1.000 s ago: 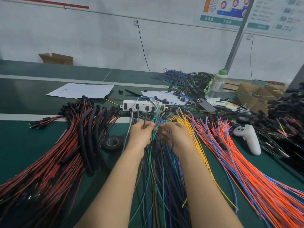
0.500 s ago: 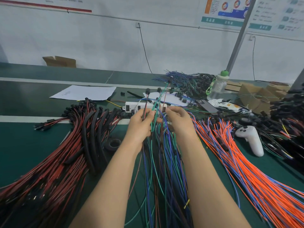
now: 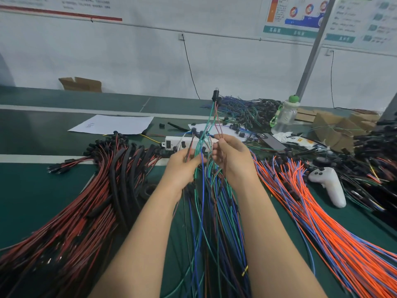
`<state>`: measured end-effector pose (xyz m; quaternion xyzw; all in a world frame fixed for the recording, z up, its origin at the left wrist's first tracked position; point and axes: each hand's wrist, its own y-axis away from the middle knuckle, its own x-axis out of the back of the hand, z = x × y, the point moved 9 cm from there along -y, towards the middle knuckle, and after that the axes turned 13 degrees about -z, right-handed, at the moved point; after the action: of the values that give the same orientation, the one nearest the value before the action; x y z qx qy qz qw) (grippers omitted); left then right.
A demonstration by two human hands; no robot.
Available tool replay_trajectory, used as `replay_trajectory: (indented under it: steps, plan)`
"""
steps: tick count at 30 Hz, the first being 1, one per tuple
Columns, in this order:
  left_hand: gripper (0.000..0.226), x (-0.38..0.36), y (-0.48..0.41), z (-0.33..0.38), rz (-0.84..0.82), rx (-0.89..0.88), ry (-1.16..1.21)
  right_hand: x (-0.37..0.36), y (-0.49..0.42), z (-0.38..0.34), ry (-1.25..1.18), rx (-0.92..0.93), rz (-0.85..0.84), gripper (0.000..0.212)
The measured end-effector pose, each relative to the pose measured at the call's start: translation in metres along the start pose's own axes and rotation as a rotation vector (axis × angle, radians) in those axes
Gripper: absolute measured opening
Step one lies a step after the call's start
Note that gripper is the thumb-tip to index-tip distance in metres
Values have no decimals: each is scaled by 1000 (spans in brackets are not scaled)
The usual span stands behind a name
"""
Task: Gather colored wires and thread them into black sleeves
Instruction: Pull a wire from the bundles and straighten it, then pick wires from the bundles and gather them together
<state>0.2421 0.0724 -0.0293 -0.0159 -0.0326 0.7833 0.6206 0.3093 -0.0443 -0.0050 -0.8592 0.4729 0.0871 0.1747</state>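
Observation:
A bundle of green, blue and brown wires (image 3: pixel 211 211) with small black end caps runs up between my forearms. My left hand (image 3: pixel 184 166) grips a cluster of these wires just below their tips. My right hand (image 3: pixel 231 155) pinches a green and a brown wire that stick up to a black connector (image 3: pixel 215 97) above the rest. Black sleeves (image 3: pixel 122 175) lie among red wires (image 3: pixel 71 229) on the left. Orange and blue wires (image 3: pixel 322 222) fan out at the right.
A white power strip (image 3: pixel 171 143) lies just behind my hands. A white controller (image 3: pixel 329 186), a phone (image 3: pixel 271 141) and a water bottle (image 3: pixel 284 115) sit at the right. Paper (image 3: pixel 111 124) and a tape roll (image 3: pixel 150 190) are left of centre. Cardboard pieces (image 3: pixel 341 127) are far right.
Both hands have risen from the table with the wires. My right hand has drawn a green and a brown wire upward, so their black connector now stands well above the bundle.

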Motion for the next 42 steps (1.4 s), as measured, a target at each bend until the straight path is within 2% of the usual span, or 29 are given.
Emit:
replay_trajectory:
  steps: [4, 8, 10, 12, 15, 17, 19, 22, 23, 25, 27, 29, 30, 32, 34, 36, 38, 40, 42]
  plan:
    - [8, -3, 1, 2, -38, -24, 111, 4, 2, -1, 81, -10, 14, 18]
    - [22, -4, 1, 4, -91, 9, 201, 3, 5, -9, 151, -20, 9, 19]
    - [16, -8, 0, 12, -149, -1, 85, 0, 6, -14, 149, -21, 12, 19]
    - [12, -7, 1, 27, -126, -51, -169, -4, 7, -23, 140, -13, 18, 19]
    - [10, 11, 4, 55, 151, -151, -585, -14, 12, -45, 94, 18, -9, 16]
    - [10, 15, 11, 71, 238, -232, -603, -24, 17, -63, 52, 37, -60, 14]
    - [12, 9, 15, 84, 147, -289, -351, -34, 22, -83, -6, 51, -117, 16]
    - [31, -5, 17, 92, -141, -200, 290, -43, 29, -107, -93, 69, -150, 19]
    - [35, -9, 19, 97, -225, -184, 429, -45, 31, -113, -126, 74, -154, 20]
    - [28, -18, 27, 109, -373, -159, 568, -50, 34, -121, -242, 63, -195, 20]
    - [23, -32, 36, 118, -516, -127, 662, -60, 36, -126, -464, 14, -303, 19]
    - [19, -41, 43, 126, -591, -121, 723, -70, 38, -129, -616, -27, -394, 16]
    - [17, -42, 44, 128, -577, -123, 706, -70, 37, -129, -579, -24, -384, 16]
    - [14, -33, 39, 130, -426, -149, 496, -59, 33, -129, -297, 34, -247, 17]
    - [16, -17, 36, 134, -204, -208, 140, -49, 32, -126, 19, 78, -110, 22]
    - [21, -9, 36, 141, -48, -261, -211, -44, 33, -122, 241, 98, -49, 26]
    - [22, -10, 37, 143, -29, -298, -378, -42, 35, -119, 394, 112, -27, 19]
    - [20, -11, 37, 143, -43, -307, -409, -40, 37, -119, 464, 123, -11, 16]
    - [20, -13, 41, 147, -60, -324, -391, -42, 39, -120, 419, 133, -41, 16]
